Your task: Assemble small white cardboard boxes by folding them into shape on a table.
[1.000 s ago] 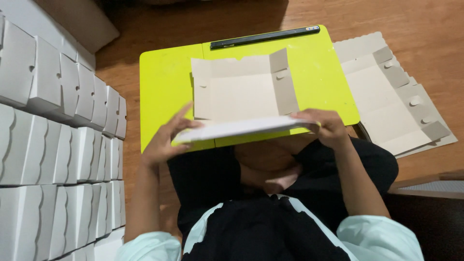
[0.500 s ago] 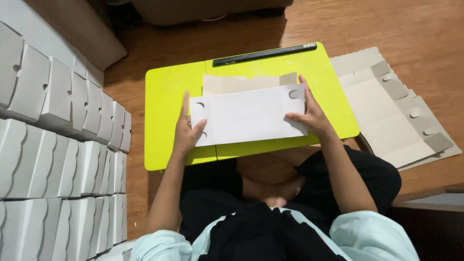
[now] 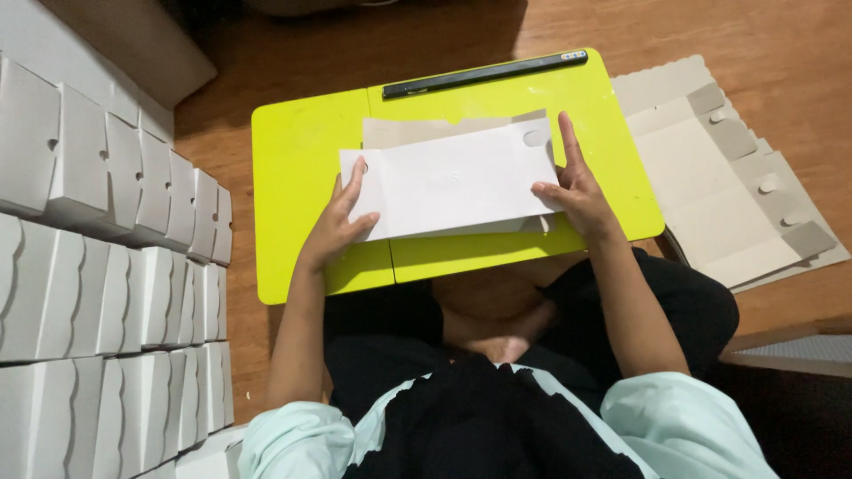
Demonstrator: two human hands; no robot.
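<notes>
From the head camera we see our flat white die-cut cardboard box blank [image 3: 453, 182] lying on the bright yellow-green lap board [image 3: 293, 160], folded over once with its grey inner flap showing along the far edge; we judge the fold just begun, since no walls stand yet, while rows of finished white folded boxes [image 3: 106, 266] sit stacked at our left and a pile of unfolded grey-white blanks [image 3: 719, 177] waits on the wooden floor at our right. Our left hand [image 3: 342, 222] presses the blank's left edge with fingers spread and thumb on top, our right hand [image 3: 577, 186] pins the right edge with fingers extended flat, neither closed around it, both forearms reaching forward over our lap.
</notes>
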